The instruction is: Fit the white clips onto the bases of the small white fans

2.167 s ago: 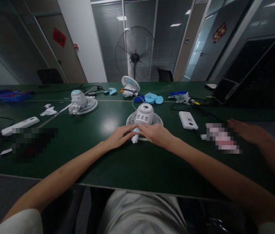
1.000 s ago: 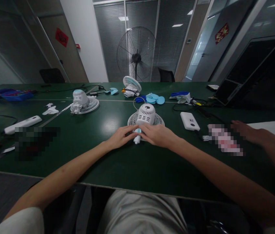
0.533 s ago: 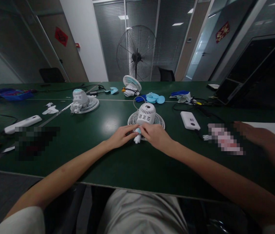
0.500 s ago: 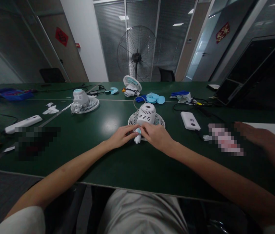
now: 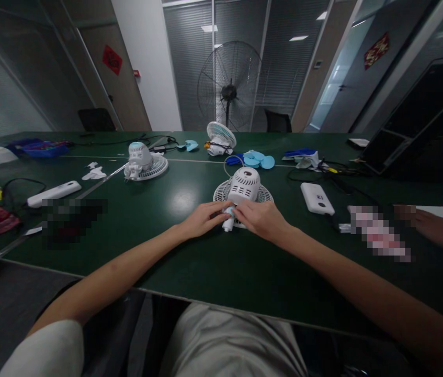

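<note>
A small white desk fan [image 5: 243, 187] lies face down on the green table [image 5: 213, 267], its round grille flat and its motor housing on top. My left hand [image 5: 202, 219] and my right hand [image 5: 259, 219] meet at the near side of the fan. Both pinch a small white and light blue part [image 5: 228, 219] that sticks out from the fan toward me. The fingers of each hand are curled round that part.
Two more white fans [image 5: 142, 161] [image 5: 220, 139] lie farther back, with blue fan blades [image 5: 258, 158] beside them. A white power bank [image 5: 317, 198] with a cable sits to the right. Another person's hand [image 5: 441, 233] rests at the far right. A large floor fan [image 5: 229, 86] stands behind the table.
The view has shifted a little, so everything sits slightly to the right in the picture. My hands stay on the same part of the fan, fingers working it slightly.
</note>
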`<control>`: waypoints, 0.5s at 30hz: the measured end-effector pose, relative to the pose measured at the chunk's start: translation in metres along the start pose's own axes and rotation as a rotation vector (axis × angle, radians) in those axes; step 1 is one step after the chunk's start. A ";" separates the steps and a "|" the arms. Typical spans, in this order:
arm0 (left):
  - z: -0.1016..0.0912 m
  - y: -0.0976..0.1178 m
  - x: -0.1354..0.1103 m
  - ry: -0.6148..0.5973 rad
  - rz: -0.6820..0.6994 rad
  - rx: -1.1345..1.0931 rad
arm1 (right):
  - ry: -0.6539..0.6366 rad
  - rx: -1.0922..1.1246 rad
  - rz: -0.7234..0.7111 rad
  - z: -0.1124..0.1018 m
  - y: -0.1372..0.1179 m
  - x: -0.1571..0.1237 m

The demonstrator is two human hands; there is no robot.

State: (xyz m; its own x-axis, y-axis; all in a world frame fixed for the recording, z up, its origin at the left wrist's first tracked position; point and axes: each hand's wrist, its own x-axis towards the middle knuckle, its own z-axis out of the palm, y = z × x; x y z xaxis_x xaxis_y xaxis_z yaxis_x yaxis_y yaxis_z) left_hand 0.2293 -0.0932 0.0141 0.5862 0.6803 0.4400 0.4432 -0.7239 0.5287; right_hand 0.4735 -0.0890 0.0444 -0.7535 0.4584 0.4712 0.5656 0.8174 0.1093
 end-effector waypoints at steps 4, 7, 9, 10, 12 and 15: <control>-0.001 -0.001 0.000 -0.006 0.008 0.005 | -0.052 0.212 0.287 -0.004 -0.020 0.006; -0.001 -0.002 -0.001 -0.009 -0.003 -0.002 | -0.032 0.102 0.133 -0.009 -0.011 0.003; 0.000 -0.003 -0.001 -0.002 -0.001 -0.014 | -0.042 0.035 -0.063 -0.009 0.004 -0.001; 0.000 -0.003 -0.001 0.002 0.003 -0.022 | -0.048 0.027 -0.145 -0.008 0.011 -0.003; 0.000 -0.003 -0.001 0.002 0.011 -0.038 | -0.048 0.023 -0.199 -0.006 0.021 -0.006; 0.000 -0.002 0.000 0.000 0.011 -0.042 | -0.070 0.056 -0.114 -0.005 0.016 -0.004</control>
State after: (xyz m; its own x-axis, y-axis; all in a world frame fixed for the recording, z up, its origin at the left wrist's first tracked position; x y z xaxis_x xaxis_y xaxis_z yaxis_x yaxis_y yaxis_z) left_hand 0.2284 -0.0920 0.0125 0.5910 0.6720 0.4463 0.4073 -0.7261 0.5539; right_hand 0.4869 -0.0789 0.0485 -0.8343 0.3832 0.3963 0.4571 0.8828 0.1085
